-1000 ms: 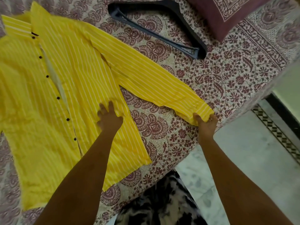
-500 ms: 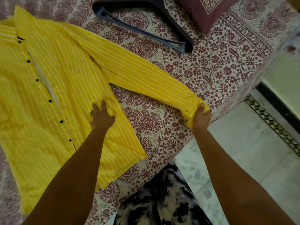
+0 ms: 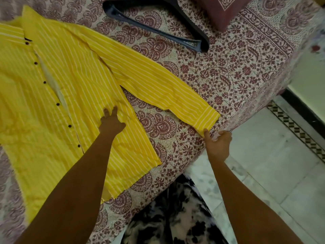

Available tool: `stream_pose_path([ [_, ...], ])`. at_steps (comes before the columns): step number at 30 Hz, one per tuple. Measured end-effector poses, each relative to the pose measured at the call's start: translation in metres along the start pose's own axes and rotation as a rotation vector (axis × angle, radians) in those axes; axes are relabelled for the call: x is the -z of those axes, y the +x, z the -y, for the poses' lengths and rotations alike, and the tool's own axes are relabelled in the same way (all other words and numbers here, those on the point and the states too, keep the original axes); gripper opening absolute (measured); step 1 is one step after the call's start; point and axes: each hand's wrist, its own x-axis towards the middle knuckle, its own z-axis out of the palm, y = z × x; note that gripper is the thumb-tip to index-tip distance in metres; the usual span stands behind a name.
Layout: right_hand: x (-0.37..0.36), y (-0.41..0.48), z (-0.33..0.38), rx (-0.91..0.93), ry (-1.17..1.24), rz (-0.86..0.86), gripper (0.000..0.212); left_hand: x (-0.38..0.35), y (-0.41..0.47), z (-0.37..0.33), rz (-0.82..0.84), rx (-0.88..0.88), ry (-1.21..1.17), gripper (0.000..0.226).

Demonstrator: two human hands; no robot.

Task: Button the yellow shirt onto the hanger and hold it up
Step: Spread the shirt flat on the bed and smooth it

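On the bed (image 3: 246, 76), one yellow shirt (image 3: 73, 81) lies spread open, its sleeve now flat. One hanger (image 3: 158, 27) lies beyond it, untouched, probably next. The left hand (image 3: 111, 121) presses the front, fingers close together. The right hand (image 3: 218, 140) has released the cuff, fingers loosely curled. Six buttons (image 3: 57, 104) show, undone.

The shirt (image 3: 73, 88) at nine o'clock is thin woven cloth, matt and lightly creased, with small dark buttons (image 3: 57, 104) that look hard. The hanger (image 3: 158, 31) at twelve o'clock looks like smooth dark plastic with a faint sheen. Under both lies a bedspread (image 3: 228, 76) of matt printed cloth. The cushion (image 3: 218, 11) at one o'clock is matt cloth too. The floor (image 3: 263, 164) at four o'clock looks like smooth, mottled stone.
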Motion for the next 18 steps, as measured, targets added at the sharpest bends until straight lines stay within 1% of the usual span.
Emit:
stream_pose_path([
  [1,-0.001,-0.003,0.003,0.045,0.012,-0.046,0.049,0.0,-0.003,0.0,0.01,-0.011,-0.01,0.084],
  [3,-0.004,-0.012,0.013,0.138,0.028,-0.082,0.046,-0.001,-0.017,0.003,0.033,-0.022,-0.078,0.079],
  [6,-0.01,-0.034,0.04,0.278,0.065,-0.013,0.036,0.006,-0.045,0.011,-0.022,-0.056,-0.193,0.075],
  [9,-0.017,-0.064,0.066,0.411,0.086,0.122,0.029,0.022,-0.08,0.028,-0.132,-0.097,-0.243,0.072],
  [11,-0.022,-0.083,0.081,0.468,0.077,0.21,0.034,0.032,-0.101,0.038,-0.173,-0.108,-0.253,0.071],
  [13,-0.024,-0.106,0.099,0.546,0.077,0.26,0.051,0.045,-0.122,0.055,-0.211,-0.087,-0.274,0.069],
  [14,-0.022,-0.122,0.112,0.587,0.095,0.279,0.055,0.056,-0.134,0.067,-0.238,-0.08,-0.289,0.068],
  [18,-0.013,-0.159,0.147,0.671,0.115,0.325,0.042,0.081,-0.163,0.091,-0.315,-0.088,-0.342,0.062],
])
